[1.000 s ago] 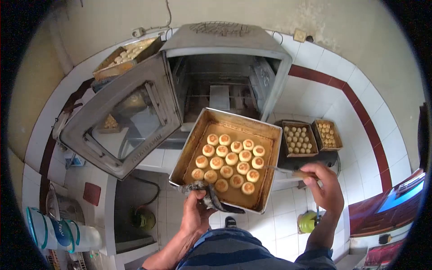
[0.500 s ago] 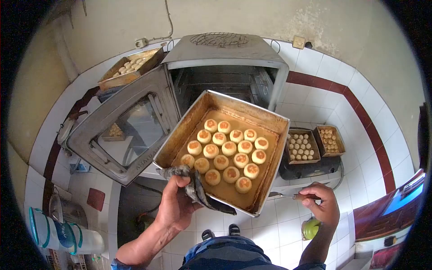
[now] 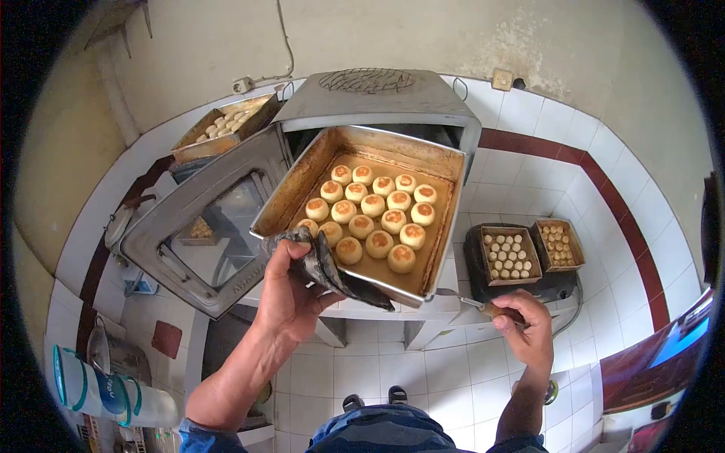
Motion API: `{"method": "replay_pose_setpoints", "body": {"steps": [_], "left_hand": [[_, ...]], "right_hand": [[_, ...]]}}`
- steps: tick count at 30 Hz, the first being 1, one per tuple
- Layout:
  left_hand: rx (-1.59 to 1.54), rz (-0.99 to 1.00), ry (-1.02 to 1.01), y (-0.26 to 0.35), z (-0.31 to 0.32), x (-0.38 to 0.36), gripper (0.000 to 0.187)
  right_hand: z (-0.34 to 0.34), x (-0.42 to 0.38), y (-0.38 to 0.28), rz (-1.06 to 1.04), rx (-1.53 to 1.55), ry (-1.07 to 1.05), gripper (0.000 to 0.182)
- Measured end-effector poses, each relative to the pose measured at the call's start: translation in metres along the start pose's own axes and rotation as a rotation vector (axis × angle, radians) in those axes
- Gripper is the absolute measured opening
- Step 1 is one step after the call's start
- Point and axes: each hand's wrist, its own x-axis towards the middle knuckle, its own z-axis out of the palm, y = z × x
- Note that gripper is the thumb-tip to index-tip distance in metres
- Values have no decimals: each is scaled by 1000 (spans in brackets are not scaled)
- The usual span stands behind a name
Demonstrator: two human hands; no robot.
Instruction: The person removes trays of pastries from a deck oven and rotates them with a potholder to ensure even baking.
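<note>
In the head view, the left hand is gripping the near edge of a square pan through a dark, crumpled cloth, its thumb pressing over the rim. The pan is hanging in front of the oven, covering most of the opening, and its left corner is overlapping the open oven door in sight. Rows of round buns with browned tops are sitting on the pan's bottom, nearer its front than its back wall.

The right hand is closing around the handle of a metal tool, its blade pointing at the pan's near right corner; whether they are touching, I cannot tell.

On the right, two smaller pans are standing side by side: one is holding pale round pieces, the other yellower ones. A wire rack is lying on the oven. Beyond the door, a deep tray is holding pale oblong pieces.
</note>
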Motion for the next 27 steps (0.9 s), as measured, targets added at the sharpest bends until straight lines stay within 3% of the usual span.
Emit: {"method": "replay_pose_setpoints", "body": {"steps": [5,16,19,27], "left_hand": [[-111,12,-101,-9,-6,5,57],[-177,15,-118,-16,6,-1,57],[-199,-18,-26,-14,19,-8,43],[-223,-50,108,-10,40,-18,43]], "right_hand": [[9,-21,-3,8,-13,45,27],[3,-71,-20,26,-34,110,28],[4,-92,-29,24,-46,120,27],[6,-144,-56,120,9,163,26]]}}
